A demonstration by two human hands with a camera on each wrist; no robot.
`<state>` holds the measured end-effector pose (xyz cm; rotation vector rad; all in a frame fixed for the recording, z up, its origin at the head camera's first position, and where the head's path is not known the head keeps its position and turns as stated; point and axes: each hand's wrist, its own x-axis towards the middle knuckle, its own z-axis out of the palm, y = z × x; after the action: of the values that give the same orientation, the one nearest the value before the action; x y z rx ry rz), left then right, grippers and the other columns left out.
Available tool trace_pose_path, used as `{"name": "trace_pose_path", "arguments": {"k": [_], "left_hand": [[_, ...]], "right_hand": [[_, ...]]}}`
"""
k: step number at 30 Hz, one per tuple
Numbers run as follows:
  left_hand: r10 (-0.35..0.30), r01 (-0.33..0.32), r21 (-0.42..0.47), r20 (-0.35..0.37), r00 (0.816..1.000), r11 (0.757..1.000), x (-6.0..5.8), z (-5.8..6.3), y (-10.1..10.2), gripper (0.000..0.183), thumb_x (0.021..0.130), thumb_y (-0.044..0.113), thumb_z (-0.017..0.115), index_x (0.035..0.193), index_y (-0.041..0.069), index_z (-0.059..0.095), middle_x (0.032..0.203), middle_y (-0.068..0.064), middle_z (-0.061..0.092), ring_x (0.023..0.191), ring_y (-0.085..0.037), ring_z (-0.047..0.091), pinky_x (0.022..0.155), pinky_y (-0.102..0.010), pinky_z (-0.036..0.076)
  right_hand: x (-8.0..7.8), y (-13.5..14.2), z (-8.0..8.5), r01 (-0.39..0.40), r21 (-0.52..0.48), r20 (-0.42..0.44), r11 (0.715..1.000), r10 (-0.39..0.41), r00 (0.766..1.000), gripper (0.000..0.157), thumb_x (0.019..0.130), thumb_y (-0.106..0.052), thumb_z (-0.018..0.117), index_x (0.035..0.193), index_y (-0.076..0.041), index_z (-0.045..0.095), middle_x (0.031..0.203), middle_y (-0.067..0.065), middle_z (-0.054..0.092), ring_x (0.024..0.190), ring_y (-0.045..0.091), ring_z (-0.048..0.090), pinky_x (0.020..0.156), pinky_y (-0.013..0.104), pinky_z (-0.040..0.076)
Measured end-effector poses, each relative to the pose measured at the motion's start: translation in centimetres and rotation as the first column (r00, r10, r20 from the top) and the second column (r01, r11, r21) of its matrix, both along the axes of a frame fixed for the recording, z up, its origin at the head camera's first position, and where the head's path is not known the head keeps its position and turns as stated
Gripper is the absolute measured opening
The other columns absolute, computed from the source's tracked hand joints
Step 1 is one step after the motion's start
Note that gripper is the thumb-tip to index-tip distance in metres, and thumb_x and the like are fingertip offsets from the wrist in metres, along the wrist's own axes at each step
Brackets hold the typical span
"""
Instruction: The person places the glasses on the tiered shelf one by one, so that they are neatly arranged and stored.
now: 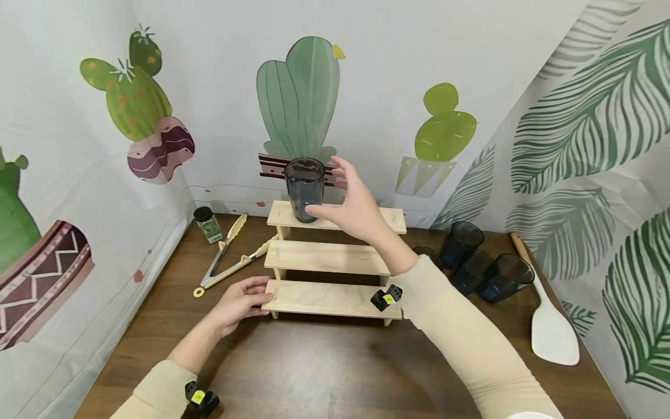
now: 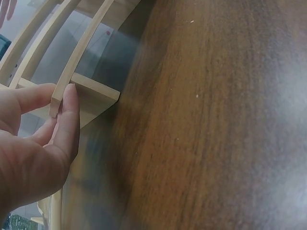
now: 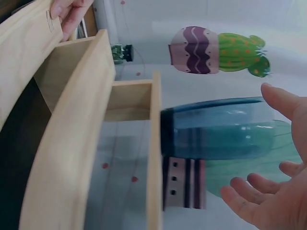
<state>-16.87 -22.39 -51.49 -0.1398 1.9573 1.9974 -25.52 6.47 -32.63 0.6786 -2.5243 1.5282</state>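
A dark tinted glass (image 1: pixel 305 189) stands upright at the left end of the top step of a three-tier wooden shelf (image 1: pixel 327 256). Beside it is my right hand (image 1: pixel 356 206), thumb and fingers spread wide. In the right wrist view the fingers (image 3: pixel 247 194) are apart from the glass (image 3: pixel 216 129), near its rim end. My left hand (image 1: pixel 242 304) pinches the left end of the bottom step, thumb on top and fingers below, as the left wrist view shows with the board (image 2: pixel 60 98) between them.
Several more dark glasses (image 1: pixel 505 276) stand right of the shelf, close to a white spatula (image 1: pixel 555 331) with a wooden handle. On the left lie tongs (image 1: pixel 222 267), with a black-lidded spice jar (image 1: pixel 208 226) behind them. A printed cloth (image 1: pixel 220 116) hangs behind the brown table (image 1: pixel 314 366).
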Motion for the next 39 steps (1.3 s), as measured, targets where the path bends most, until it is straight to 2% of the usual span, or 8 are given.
{"name": "trace_pose_path", "arguments": {"k": [4,11,17,23,27,34,39], "left_hand": [[-0.003,0.003,-0.002,0.001,1.000,1.000,0.0,0.1,-0.1,0.062,0.094,0.001,0.072,0.147,-0.010,0.044,0.118,-0.017,0.066,0.090,-0.021,0.070,0.075,-0.034,0.063],[-0.024,0.024,-0.010,-0.013,1.000,1.000,0.1,0.1,-0.1,0.064,0.095,0.003,0.072,0.149,-0.011,0.041,0.120,-0.019,0.065,0.092,-0.020,0.070,0.076,-0.033,0.062],[-0.030,0.030,-0.010,-0.018,0.999,1.000,0.0,-0.1,-0.2,0.064,0.096,0.003,0.071,0.150,-0.010,0.040,0.122,-0.020,0.063,0.093,-0.020,0.069,0.076,-0.033,0.062],[-0.036,0.036,-0.014,-0.020,0.999,0.999,0.1,0.0,-0.2,0.065,0.096,0.003,0.071,0.151,-0.011,0.039,0.122,-0.021,0.063,0.092,-0.020,0.069,0.076,-0.033,0.062],[-0.033,0.033,-0.015,-0.017,0.999,0.999,0.0,0.1,-0.2,0.065,0.096,0.003,0.071,0.151,-0.011,0.039,0.122,-0.021,0.063,0.092,-0.020,0.069,0.077,-0.033,0.062],[-0.033,0.033,-0.018,-0.014,0.999,0.999,0.0,0.1,-0.2,0.067,0.096,0.004,0.071,0.152,-0.010,0.038,0.123,-0.021,0.063,0.092,-0.020,0.069,0.077,-0.034,0.062],[-0.028,0.027,-0.014,-0.009,1.000,1.000,0.1,0.1,-0.1,0.067,0.096,0.004,0.072,0.152,-0.010,0.038,0.123,-0.020,0.063,0.092,-0.020,0.069,0.077,-0.033,0.062]], "right_hand": [[1.0,1.6,0.9,0.004,0.013,-0.002,1.000,-0.004,1.000,0.107,0.080,-0.041,0.091,0.163,-0.028,0.025,0.157,0.006,0.042,0.140,0.026,0.047,0.110,0.046,0.045],[2.7,5.2,1.9,0.015,0.030,-0.018,0.999,-0.014,1.000,0.103,0.082,-0.040,0.090,0.162,-0.032,0.027,0.157,0.002,0.042,0.140,0.026,0.046,0.112,0.045,0.042],[3.8,9.1,1.8,0.053,0.052,-0.068,0.997,-0.049,0.996,0.099,0.083,-0.036,0.090,0.162,-0.029,0.029,0.156,0.002,0.043,0.139,0.025,0.046,0.113,0.048,0.042],[5.7,13.1,1.3,0.111,0.066,-0.111,0.992,-0.104,0.988,0.093,0.087,-0.026,0.087,0.161,-0.023,0.032,0.154,0.004,0.047,0.140,0.025,0.047,0.111,0.052,0.043],[7.0,15.5,0.4,0.144,0.062,-0.118,0.988,-0.136,0.984,0.091,0.088,-0.017,0.086,0.161,-0.026,0.033,0.154,0.004,0.047,0.140,0.026,0.047,0.110,0.047,0.044],[9.0,19.0,-2.7,0.195,0.049,-0.132,0.980,-0.187,0.974,0.092,0.086,-0.005,0.086,0.161,-0.025,0.035,0.149,0.008,0.051,0.133,0.023,0.052,0.100,0.017,0.045],[10.4,20.9,-5.0,0.201,0.039,-0.135,0.979,-0.194,0.972,0.090,0.086,0.001,0.084,0.159,-0.024,0.038,0.148,0.007,0.052,0.130,0.014,0.054,0.100,0.016,0.045]]}}
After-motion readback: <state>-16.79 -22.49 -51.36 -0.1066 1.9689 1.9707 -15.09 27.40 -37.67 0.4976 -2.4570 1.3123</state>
